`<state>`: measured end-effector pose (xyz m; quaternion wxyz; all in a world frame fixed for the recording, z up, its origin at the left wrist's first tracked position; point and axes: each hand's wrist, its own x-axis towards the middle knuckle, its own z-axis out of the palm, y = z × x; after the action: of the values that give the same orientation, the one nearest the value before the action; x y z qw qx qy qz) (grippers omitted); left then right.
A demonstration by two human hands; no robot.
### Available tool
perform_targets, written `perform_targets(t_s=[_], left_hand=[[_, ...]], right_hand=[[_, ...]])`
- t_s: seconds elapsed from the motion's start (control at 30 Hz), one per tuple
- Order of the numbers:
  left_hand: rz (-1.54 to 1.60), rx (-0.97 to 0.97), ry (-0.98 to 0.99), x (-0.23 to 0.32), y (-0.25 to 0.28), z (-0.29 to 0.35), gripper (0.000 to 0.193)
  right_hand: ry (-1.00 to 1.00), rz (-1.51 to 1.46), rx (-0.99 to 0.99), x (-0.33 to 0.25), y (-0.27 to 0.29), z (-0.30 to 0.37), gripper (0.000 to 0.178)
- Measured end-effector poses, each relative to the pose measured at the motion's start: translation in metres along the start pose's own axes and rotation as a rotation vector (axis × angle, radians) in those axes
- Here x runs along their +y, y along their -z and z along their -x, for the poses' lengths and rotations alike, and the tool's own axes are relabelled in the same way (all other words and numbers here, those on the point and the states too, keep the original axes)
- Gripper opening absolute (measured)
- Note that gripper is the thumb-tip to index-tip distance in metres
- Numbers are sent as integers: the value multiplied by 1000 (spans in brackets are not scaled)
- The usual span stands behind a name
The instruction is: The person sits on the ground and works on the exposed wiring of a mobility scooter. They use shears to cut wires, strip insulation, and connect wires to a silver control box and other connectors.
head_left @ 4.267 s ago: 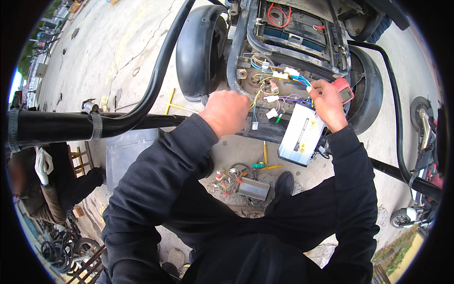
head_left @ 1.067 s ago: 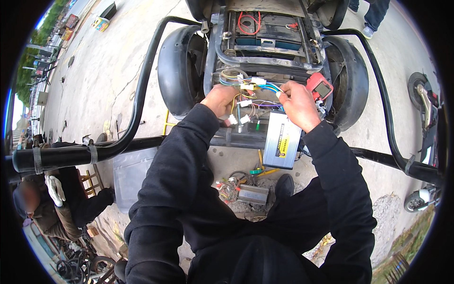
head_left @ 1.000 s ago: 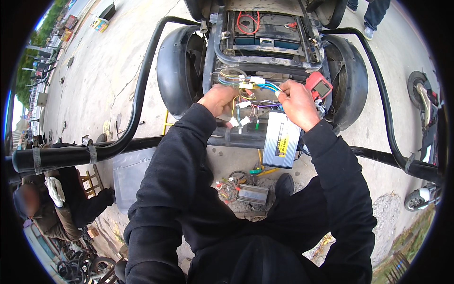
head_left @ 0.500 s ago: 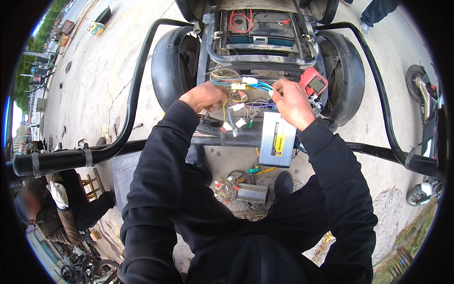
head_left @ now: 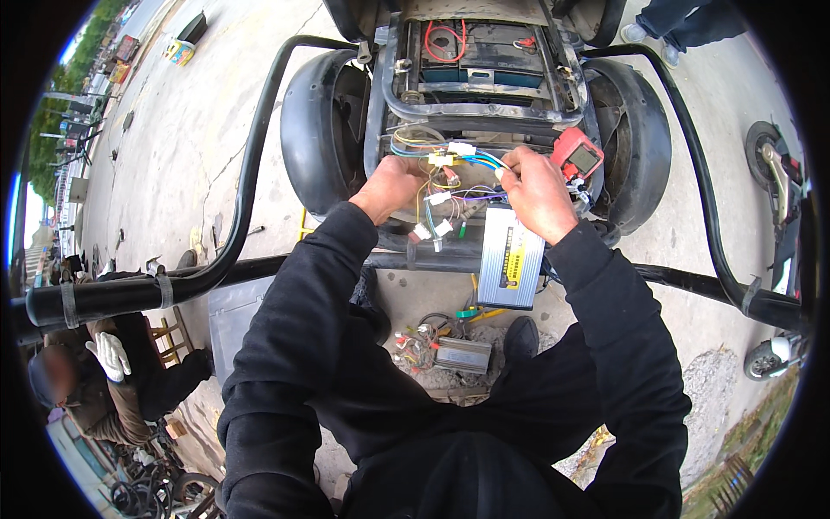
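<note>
My right hand (head_left: 538, 192) pinches a bundle of blue wires (head_left: 484, 159) that leads from white and yellow plug connectors (head_left: 442, 160). At the left end of this wiring, my left hand (head_left: 391, 187) has its fingers closed on thin wires; the fingertips are partly hidden. More white connectors (head_left: 439, 198) dangle between the hands. Below my right hand is a silver finned controller box (head_left: 497, 251) with a yellow label, its wires running up into the harness. A red multimeter (head_left: 577, 155) with a grey screen rests just right of that hand.
Around me runs a black tubular frame (head_left: 251, 164) of a vehicle with two rear wheels (head_left: 313, 130) and batteries (head_left: 488, 56). Another silver box (head_left: 463, 355) lies with wires between my feet. A gloved person (head_left: 95, 381) sits at left; another person's legs (head_left: 683, 26) stand at upper right.
My left hand has shifted slightly right and down, its back turned more upward. My right hand stays on the blue wires. At upper right, the other person's feet have moved further into view.
</note>
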<state>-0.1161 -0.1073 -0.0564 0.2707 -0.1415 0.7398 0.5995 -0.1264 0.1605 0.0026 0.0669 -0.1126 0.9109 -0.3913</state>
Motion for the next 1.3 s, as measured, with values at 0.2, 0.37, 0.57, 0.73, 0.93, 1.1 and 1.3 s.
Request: perform_targets(t_s=[0.2,0.37,0.57,0.73,0.93,1.1,1.3], left_hand=[[-185,-142,23,23,24,11,37],[-112,-104,121,29,14,10,39],[38,-106,153,15,13,7,34],[122,-17,152,18,8,11,26],[137,210,158,11,-8,2,25],[247,170,135,8,-4,2,21],[282,156,111,4,-7,2,19]], right_hand=[[-19,-10,-11,1,1,0,16],[5,-3,8,2,-1,0,15],[5,1,5,2,-2,0,14],[2,-5,7,1,-2,0,13],[-7,-21,-7,3,-4,2,15],[6,43,-6,4,-5,1,15],[-14,41,-19,3,-5,1,16]])
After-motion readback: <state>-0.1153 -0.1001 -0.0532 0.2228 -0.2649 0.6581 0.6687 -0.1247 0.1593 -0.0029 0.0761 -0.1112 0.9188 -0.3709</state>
